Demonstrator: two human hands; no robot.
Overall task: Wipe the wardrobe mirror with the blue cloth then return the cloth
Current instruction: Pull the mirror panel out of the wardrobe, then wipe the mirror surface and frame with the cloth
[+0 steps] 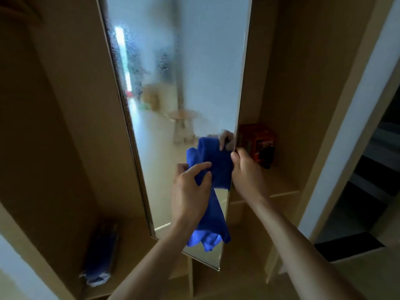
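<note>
head view: blue cloth [214, 169] held up before lower mirror [194, 72], gripped in both hands — left hand [190, 187] pinching its left fold, right hand [246, 167] clasping its right edge. judged: regripping for wiping; next calls for flat pad pressed onto spotted upper glass. right fingertips hidden behind cloth — shelf box [256, 144] blurred.

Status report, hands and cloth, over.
Left hand and right hand both grip cloth. Cloth bunched low at mirror right edge. Upper left glass spotted. Nothing in the way.
</note>
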